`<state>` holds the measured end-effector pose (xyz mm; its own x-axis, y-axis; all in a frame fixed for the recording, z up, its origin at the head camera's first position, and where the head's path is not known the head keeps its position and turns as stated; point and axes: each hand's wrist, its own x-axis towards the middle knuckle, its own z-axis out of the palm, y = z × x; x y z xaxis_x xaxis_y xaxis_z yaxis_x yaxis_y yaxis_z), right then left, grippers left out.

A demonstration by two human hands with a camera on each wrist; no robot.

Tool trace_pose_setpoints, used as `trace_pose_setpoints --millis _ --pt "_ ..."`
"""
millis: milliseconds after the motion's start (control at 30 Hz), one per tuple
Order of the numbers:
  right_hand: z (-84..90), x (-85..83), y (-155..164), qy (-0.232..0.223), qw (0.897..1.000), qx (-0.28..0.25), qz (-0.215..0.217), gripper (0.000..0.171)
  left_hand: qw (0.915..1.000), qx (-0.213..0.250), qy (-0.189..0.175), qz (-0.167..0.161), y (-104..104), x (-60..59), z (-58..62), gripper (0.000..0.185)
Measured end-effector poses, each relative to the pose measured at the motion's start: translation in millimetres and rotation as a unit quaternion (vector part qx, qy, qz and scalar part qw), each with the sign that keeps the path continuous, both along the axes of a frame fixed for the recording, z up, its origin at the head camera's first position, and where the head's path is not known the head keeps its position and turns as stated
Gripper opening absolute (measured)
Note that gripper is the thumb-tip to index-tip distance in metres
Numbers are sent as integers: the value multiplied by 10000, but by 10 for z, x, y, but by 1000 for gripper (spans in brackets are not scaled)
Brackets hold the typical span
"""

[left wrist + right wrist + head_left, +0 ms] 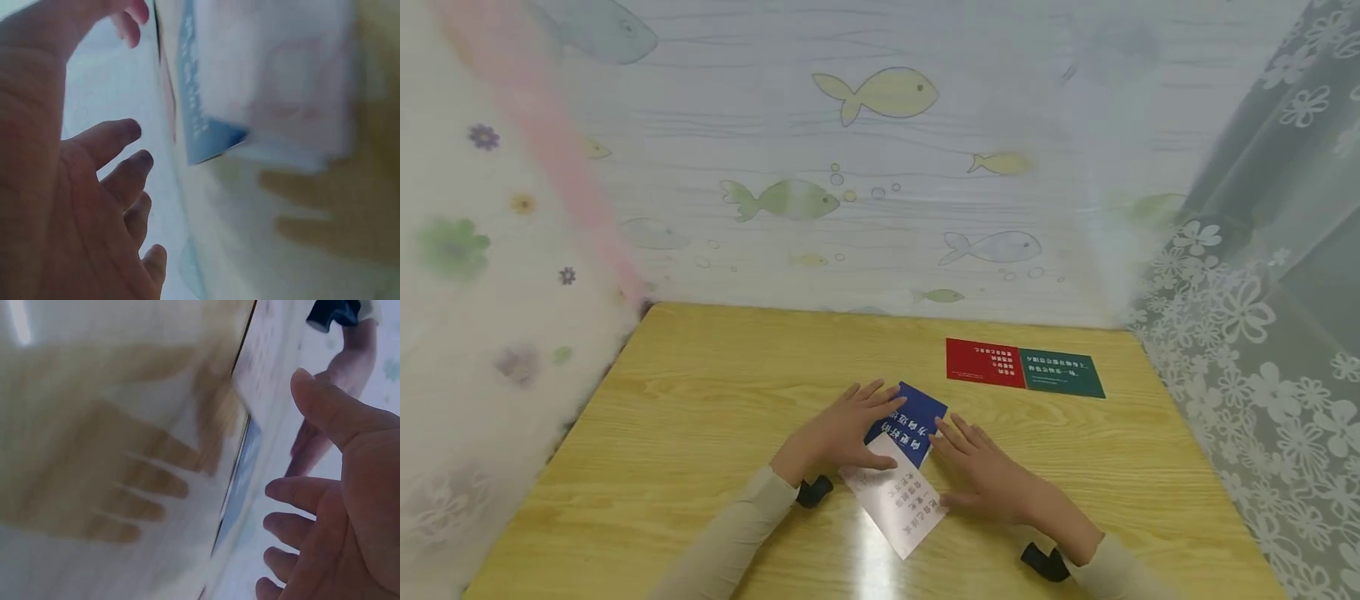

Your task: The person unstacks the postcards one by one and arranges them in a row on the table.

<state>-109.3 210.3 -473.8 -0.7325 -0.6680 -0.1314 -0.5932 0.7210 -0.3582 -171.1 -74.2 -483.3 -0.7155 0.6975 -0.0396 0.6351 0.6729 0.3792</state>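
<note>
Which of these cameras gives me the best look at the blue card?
The head view: it shows the blue card from above, print clear, though the pale pink card overlaps it. The left wrist view catches only a blurred, slanted part; the right wrist view shows just a thin sliver.

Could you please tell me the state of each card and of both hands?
Blue card: text up, partly covered
Pink card: text up, overlapping the blue card
Red card: flat, text up
Green card: flat, text up, beside the red card
Left hand: open, holding nothing
Right hand: open, holding nothing
</note>
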Motion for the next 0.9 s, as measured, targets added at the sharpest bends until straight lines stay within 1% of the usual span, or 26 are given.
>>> trace_pose_setpoints --millis 67,200,300,367,500,667,800,900 --pt "-6 117 -53 -128 9999 -4 115 82 9999 64 -132 -22 -41 90 -27 95" --pt "-27 339 -133 -584 9979 93 266 83 9999 -4 -83 -78 -119 225 -72 96" --pt "-40 445 -175 -829 9959 222 276 84 9998 -176 -12 -33 -181 297 -90 96" --pt "-42 483 -190 -859 9955 311 252 83 9997 -224 -50 17 -227 343 -92 97" --pt "-48 502 -180 -750 9965 310 179 81 9997 -225 -23 -9 -306 430 -95 100" --pt "-86 464 -160 -608 9977 293 82 82 9998 -172 68 -19 -393 563 -87 100" --pt "-108 432 -136 -557 9980 296 21 83 9999 -135 18 51 -442 673 -71 93" --pt "-103 428 -120 -577 9980 248 20 83 9997 -211 58 71 -468 751 -83 89"
